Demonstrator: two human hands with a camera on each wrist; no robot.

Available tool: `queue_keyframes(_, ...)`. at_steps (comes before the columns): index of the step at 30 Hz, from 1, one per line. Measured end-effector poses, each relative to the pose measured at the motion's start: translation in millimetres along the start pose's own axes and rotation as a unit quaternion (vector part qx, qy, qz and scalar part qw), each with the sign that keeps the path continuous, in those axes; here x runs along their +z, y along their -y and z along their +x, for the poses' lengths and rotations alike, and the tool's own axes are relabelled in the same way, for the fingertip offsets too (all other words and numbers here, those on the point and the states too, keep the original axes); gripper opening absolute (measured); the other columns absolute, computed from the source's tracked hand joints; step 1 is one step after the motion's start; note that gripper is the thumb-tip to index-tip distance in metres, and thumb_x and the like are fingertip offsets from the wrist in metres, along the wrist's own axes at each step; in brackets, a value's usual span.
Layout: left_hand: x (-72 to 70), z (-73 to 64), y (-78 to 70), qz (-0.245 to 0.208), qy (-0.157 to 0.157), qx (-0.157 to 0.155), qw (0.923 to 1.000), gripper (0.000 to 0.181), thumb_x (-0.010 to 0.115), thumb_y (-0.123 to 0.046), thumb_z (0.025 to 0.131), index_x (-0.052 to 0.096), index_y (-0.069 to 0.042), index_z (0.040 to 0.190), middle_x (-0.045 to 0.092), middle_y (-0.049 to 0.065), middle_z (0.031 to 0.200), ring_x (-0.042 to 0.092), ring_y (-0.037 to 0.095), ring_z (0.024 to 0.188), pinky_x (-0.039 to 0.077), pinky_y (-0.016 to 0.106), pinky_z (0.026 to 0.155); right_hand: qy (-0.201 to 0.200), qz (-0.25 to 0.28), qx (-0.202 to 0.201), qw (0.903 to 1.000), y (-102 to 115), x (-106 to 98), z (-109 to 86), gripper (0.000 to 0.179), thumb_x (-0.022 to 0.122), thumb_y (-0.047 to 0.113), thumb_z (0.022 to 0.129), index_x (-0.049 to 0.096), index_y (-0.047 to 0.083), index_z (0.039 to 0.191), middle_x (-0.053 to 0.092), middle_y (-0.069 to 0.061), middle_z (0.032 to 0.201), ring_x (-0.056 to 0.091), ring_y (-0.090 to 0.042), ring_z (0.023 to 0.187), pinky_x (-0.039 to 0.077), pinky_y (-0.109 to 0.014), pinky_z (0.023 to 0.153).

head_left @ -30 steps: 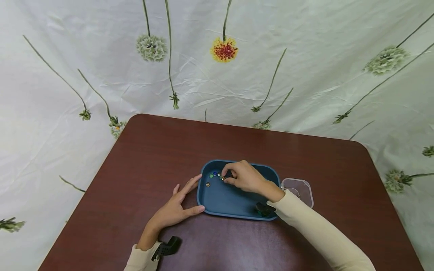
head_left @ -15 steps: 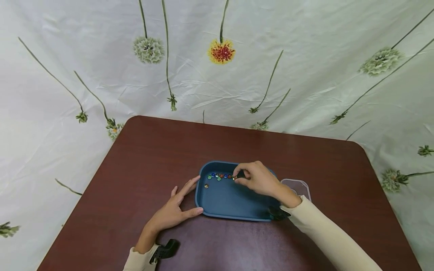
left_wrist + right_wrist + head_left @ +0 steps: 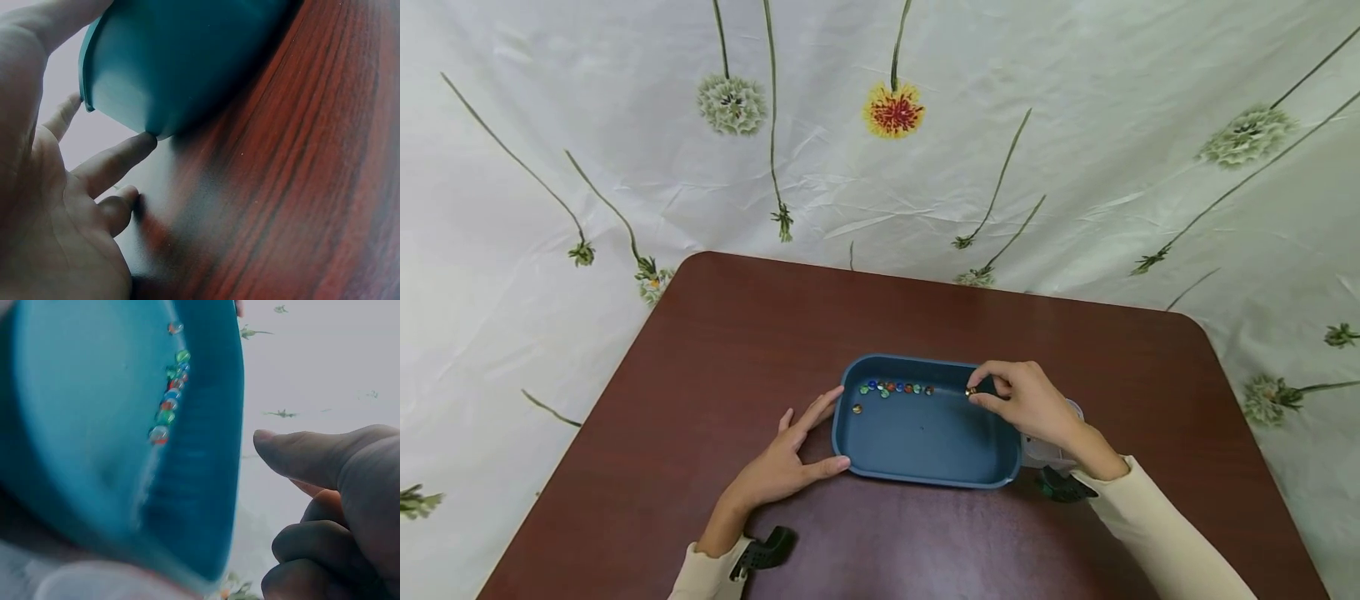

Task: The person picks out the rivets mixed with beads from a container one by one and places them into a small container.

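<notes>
A blue rectangular tray (image 3: 917,454) lies on the table with a row of colourful glass marbles (image 3: 900,387) along its far inner wall. One amber marble (image 3: 857,409) sits apart near the left end. Between thumb and index finger, my right hand (image 3: 1033,404) pinches a small amber marble (image 3: 971,391) over the tray's right part; the right wrist view hides it behind the thumb. My left hand (image 3: 778,471) is spread, its fingertips touching the tray's left side. From the left wrist view, those fingers (image 3: 119,162) meet the outer wall (image 3: 175,69).
A clear plastic box (image 3: 1041,454) stands against the tray's right side, partly covered by my right forearm. The brown wooden table (image 3: 760,333) ends at a white flower-print cloth (image 3: 865,192) behind it.
My right hand has moved right along the tray with the pinched marble, uncovering more of the row. The left hand stays at the tray's left side.
</notes>
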State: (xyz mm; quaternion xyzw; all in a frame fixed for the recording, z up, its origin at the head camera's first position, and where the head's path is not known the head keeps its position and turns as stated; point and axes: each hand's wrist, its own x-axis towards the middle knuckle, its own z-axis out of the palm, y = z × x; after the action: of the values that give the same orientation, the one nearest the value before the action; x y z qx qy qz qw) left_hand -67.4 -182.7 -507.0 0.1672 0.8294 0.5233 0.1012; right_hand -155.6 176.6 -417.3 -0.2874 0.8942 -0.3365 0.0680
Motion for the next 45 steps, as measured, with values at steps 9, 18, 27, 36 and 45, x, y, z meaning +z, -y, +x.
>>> queue_keyframes(9,0.5,0.1,-1.1,-0.002,0.005,-0.004,1.0,0.09,0.074,-0.033,0.092,0.016,-0.038,0.16,0.035,0.006,0.162,0.033,0.034,0.149,-0.013,0.073,0.113,-0.017,-0.016,0.036,0.9991,-17,-10,-23.7,0.012,0.078,0.013,0.088,0.073,0.015,0.099,0.024,0.011,0.056,0.023,-0.001,0.048,0.031,-0.022,0.047)
queue_keyframes(18,1.6,0.6,-0.6,0.001,0.004,-0.005,1.0,0.091,0.075,-0.035,0.091,0.016,-0.037,0.161,0.037,0.001,0.161,0.035,0.031,0.149,-0.01,0.072,0.114,-0.044,-0.034,0.049,0.9972,-27,-22,-47.2,0.015,0.08,0.009,0.085,0.073,0.015,0.098,0.024,0.013,0.057,0.021,0.0,0.049,0.029,-0.02,0.048)
queue_keyframes(27,-0.6,-2.6,-2.8,-0.004,0.004,-0.002,1.0,0.092,0.076,-0.033,0.091,0.017,-0.037,0.161,0.038,-0.002,0.16,0.036,0.029,0.148,-0.011,0.072,0.114,-0.054,-0.043,0.076,0.9947,-36,-26,-63.2,0.015,0.079,0.008,0.085,0.073,0.014,0.098,0.025,0.013,0.058,0.022,0.0,0.05,0.026,-0.02,0.046)
queue_keyframes(36,-3.2,-4.2,-1.8,0.002,0.006,0.011,0.9999,0.094,0.077,-0.031,0.09,0.016,-0.033,0.162,0.04,-0.001,0.159,0.036,0.028,0.148,-0.01,0.073,0.113,-0.058,-0.048,0.094,0.9927,-40,-24,-74.4,0.017,0.081,0.008,0.083,0.073,0.013,0.097,0.024,0.013,0.058,0.023,0.0,0.049,0.028,-0.019,0.045)
queue_keyframes(45,-5.2,-7.4,-1.2,-0.008,-0.01,0.017,0.9998,0.095,0.077,-0.028,0.091,0.015,-0.029,0.162,0.043,0.004,0.157,0.032,0.032,0.149,-0.009,0.074,0.113,-0.057,-0.041,0.099,0.9926,-41,-24,-78.8,0.018,0.082,0.015,0.084,0.073,0.013,0.099,0.025,0.012,0.059,0.025,0.0,0.049,0.028,-0.021,0.046)
